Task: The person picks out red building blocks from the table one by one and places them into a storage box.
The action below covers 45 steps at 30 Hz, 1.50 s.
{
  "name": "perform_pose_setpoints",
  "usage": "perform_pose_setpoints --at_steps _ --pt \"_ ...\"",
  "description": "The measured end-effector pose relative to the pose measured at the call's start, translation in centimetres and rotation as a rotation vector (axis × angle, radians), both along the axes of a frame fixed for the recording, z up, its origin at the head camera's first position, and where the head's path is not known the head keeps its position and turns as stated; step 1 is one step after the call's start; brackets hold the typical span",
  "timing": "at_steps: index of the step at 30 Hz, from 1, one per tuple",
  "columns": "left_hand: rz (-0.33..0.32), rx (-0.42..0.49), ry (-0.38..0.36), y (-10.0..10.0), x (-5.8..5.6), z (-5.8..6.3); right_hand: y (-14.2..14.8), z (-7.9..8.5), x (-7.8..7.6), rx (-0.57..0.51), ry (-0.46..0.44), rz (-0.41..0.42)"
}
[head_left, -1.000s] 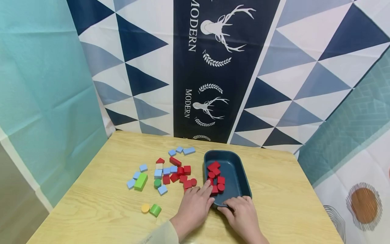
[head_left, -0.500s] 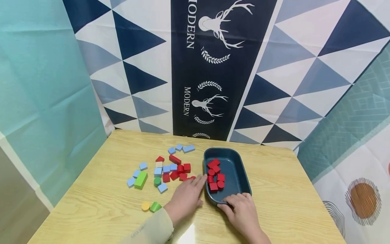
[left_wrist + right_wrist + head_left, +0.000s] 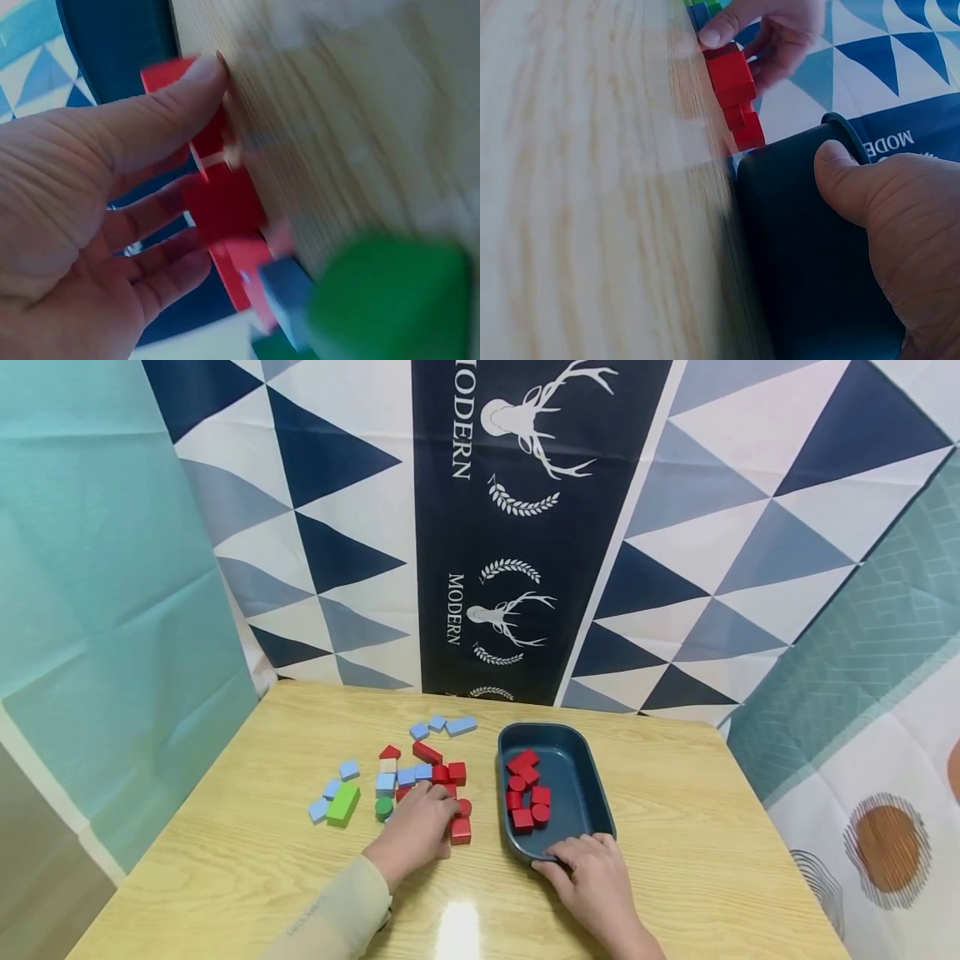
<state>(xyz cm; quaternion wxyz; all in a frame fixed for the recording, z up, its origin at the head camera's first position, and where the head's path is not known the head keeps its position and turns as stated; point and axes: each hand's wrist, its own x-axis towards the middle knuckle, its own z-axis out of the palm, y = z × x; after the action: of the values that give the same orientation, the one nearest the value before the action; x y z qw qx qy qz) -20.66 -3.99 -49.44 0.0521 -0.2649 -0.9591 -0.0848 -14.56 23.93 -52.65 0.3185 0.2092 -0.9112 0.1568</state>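
Note:
My left hand [image 3: 420, 822] is among the loose red blocks, its fingers over the cluster and a red block [image 3: 461, 832] just right of it. In the left wrist view the thumb is apart from the fingers, and a red block [image 3: 225, 206] shows by the fingertips; nothing is plainly pinched. My right hand [image 3: 596, 881] grips the near rim of a dark blue tray [image 3: 581, 777], thumb on its outer wall [image 3: 802, 247]. Several red blocks [image 3: 542, 796], cubes and cylinders among them, lie along the tray's left side.
Left of the cluster lie light blue blocks [image 3: 348, 769], a long green block [image 3: 343, 804] and a green cylinder [image 3: 384, 808]. A red bar [image 3: 427, 752] and blue blocks [image 3: 461, 726] lie farther back. A patterned cloth [image 3: 360, 560] hangs behind the wooden table [image 3: 675, 827].
My left hand has moved left from the tray's edge, past the nearest red blocks, onto the cluster. The right hand keeps its grip on the tray. The view has shifted slightly.

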Motion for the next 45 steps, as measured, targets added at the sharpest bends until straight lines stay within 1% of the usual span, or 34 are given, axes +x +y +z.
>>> perform_pose_setpoints --at_steps 3,5,9,12,14,16,18,20,21,23,24,27,30,32,34,38,43,45 --pt "0.014 0.039 -0.001 -0.8 -0.2 -0.3 0.1 0.2 -0.1 -0.004 0.013 0.002" --pt "0.017 0.062 0.003 -0.9 -0.3 -0.6 0.1 0.3 -0.1 -0.007 0.016 -0.003" --pt "-0.002 0.083 0.013 -0.3 -0.3 -1.0 0.1 0.4 0.0 0.004 0.003 -0.018" --pt "-0.014 0.08 0.023 0.2 0.0 -0.8 0.0 0.4 0.1 0.02 -0.029 -0.023" --pt "-0.009 0.096 0.025 0.6 0.2 -0.1 -0.1 0.3 0.2 0.023 -0.049 -0.028" --pt "0.001 0.118 0.025 1.1 0.2 1.1 -0.1 0.3 0.2 0.024 -0.059 -0.038" --pt "0.01 0.145 0.013 2.0 0.0 2.5 0.0 0.3 0.2 0.023 -0.061 -0.045" --pt "0.008 0.151 -0.003 3.2 -0.5 3.9 0.1 0.4 0.2 0.024 -0.057 -0.048" --pt "0.002 0.151 -0.009 3.9 -0.9 4.4 0.2 0.4 0.2 0.029 -0.057 -0.05" --pt "-0.011 0.129 -0.009 5.4 -1.7 5.0 0.2 0.5 0.1 0.038 -0.053 -0.047" --pt "-0.018 0.101 0.002 6.2 -2.2 5.1 0.2 0.5 0.1 0.042 -0.049 -0.047" --pt "-0.028 -0.016 0.033 8.4 -3.5 4.8 0.1 0.5 0.2 0.043 -0.044 -0.04" --pt "-0.038 -0.163 0.061 10.2 -4.2 4.4 0.0 0.3 0.3 0.039 -0.032 -0.031" --pt "-0.045 -0.223 0.066 11.0 -4.4 4.1 -0.1 0.2 0.4 0.034 -0.029 -0.026" --pt "-0.047 -0.256 0.078 11.6 -4.6 3.9 -0.1 0.1 0.4 0.031 -0.026 -0.024" --pt "-0.036 -0.255 0.086 12.2 -4.9 3.1 -0.1 0.1 0.5 0.026 -0.023 -0.022" --pt "0.01 -0.14 0.02 12.0 -5.3 1.9 -0.1 0.0 0.2 0.02 -0.019 -0.02" --pt "0.024 -0.099 0.006 11.9 -5.5 1.5 -0.1 0.0 0.2 0.018 -0.015 -0.019"
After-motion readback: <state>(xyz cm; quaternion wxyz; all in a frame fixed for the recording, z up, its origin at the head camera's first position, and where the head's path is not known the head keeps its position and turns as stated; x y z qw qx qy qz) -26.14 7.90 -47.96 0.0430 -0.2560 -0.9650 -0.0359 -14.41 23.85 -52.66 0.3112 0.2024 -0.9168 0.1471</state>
